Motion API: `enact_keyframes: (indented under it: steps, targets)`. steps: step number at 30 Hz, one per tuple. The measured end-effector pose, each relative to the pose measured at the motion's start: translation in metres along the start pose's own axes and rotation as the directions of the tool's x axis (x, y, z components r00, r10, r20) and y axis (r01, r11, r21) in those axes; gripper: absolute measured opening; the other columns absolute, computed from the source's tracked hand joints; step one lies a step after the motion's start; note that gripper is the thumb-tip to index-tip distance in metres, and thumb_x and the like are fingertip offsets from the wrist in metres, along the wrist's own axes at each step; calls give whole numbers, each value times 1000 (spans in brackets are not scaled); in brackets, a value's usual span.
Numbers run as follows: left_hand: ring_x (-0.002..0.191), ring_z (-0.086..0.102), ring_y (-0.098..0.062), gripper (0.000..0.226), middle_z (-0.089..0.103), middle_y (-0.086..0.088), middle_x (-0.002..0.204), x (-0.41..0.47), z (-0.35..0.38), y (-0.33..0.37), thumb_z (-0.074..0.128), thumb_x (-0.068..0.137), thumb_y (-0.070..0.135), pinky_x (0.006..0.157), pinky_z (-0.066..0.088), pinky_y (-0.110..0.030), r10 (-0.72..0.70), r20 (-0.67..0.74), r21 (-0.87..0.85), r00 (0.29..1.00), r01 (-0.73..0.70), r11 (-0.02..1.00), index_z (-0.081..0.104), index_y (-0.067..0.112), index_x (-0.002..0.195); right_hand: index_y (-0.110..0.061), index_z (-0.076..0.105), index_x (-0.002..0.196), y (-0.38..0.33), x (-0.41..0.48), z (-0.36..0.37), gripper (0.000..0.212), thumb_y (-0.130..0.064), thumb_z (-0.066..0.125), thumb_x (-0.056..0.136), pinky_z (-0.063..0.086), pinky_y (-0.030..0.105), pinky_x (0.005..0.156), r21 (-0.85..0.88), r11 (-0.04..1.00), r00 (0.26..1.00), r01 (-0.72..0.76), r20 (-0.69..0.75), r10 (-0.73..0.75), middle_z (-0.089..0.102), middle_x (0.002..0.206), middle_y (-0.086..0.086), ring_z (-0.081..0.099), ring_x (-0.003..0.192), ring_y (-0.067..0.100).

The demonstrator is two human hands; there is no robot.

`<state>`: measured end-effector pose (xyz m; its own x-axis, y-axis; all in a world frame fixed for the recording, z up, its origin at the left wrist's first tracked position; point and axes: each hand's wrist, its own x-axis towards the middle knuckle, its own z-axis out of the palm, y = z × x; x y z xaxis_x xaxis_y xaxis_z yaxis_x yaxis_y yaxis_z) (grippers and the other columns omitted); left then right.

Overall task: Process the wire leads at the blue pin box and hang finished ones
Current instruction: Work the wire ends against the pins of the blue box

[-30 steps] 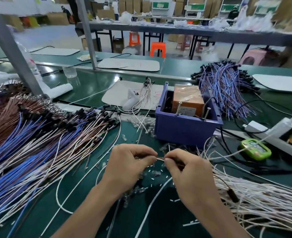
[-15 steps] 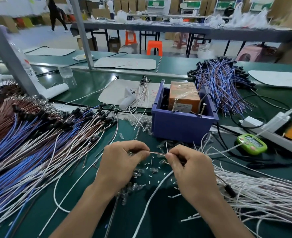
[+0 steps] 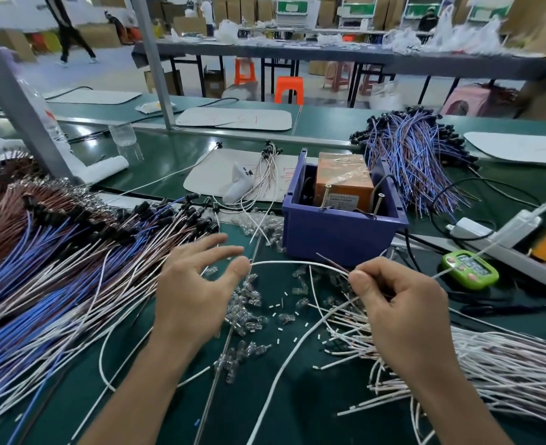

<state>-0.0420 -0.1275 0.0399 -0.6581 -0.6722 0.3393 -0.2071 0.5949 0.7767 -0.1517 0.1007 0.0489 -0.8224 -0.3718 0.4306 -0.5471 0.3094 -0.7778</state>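
Released by the left hand (image 3: 194, 293), now spread wide, the white lead (image 3: 284, 262) is pinched in the right hand (image 3: 403, 313) alone, seemingly prepared for the blue pin box (image 3: 339, 234).

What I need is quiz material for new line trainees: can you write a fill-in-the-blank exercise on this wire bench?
1. The right hand pinches a thin ____ wire lead.
2. An orange carton stands inside the ____ pin box.
3. The green timer lies on the table to the ____ of that box.

Missing words: white; blue; right
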Motion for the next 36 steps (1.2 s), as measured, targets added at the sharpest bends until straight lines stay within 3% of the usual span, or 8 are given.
enact_keyframes:
  steps: [3,6,10,13,21,25,29,36]
  targets:
    - [97,62,13,22,73,31,90,-5,6,3,85,83,29,79,43,-3,-31,132,-18,991,34,999,78,45,97,-28,68,72,2,3,-4,23,-20,69,94,38,21,49,47,999,1000,-17,-24,18,60,59,-6,49,53,9]
    - [72,72,0,18,77,15,73,-3,9,1,82,86,15,63,52,-10,-144,149,-162,978,168,972,83,33,86,-26,69,74,6,6,-12,22,-20,69,95,35,21,46,67,997,998,-32,-50,35,57,55,-7,45,49,8]
    - [66,71,-9,7,75,-7,69,6,-3,1,82,78,18,67,52,-13,-282,277,-543,919,392,743,84,20,85,-26,68,76,13,9,-16,20,-24,67,96,39,28,42,28,999,995,-40,-86,42,55,54,-8,42,45,9]
    - [65,69,-11,18,75,-9,73,9,-9,-2,78,69,26,73,46,-30,-337,370,-617,866,500,607,83,17,84,-26,68,77,17,11,-17,20,-22,68,96,36,27,46,-20,999,994,-44,-100,41,58,57,-7,45,47,9]
    - [75,76,-11,9,80,-4,85,16,-15,-13,77,72,17,74,52,-26,-485,265,-769,833,486,415,83,19,79,-23,70,78,20,11,-17,18,-20,68,96,36,24,48,59,998,995,-9,-101,15,60,62,-3,45,51,8]
    - [58,69,-6,10,79,-3,78,16,-10,-16,77,76,22,55,54,-17,-483,183,-754,856,437,491,83,17,82,-25,71,77,18,12,-19,19,-19,69,95,37,24,48,76,997,995,-4,-96,12,60,60,-4,46,52,9]
    - [58,68,-7,6,78,-3,73,18,-5,-18,72,87,17,68,54,-22,-459,55,-721,887,354,596,77,14,89,-25,72,76,14,12,-24,21,-15,71,95,33,16,45,112,994,997,9,-81,0,59,57,-1,43,47,5]
    - [53,63,-5,19,70,0,62,21,-5,-23,61,101,3,52,51,-14,-477,-69,-722,876,286,630,75,12,92,-29,73,79,-4,10,-29,17,-18,73,92,35,17,44,120,991,997,61,36,-66,59,58,3,43,48,4]
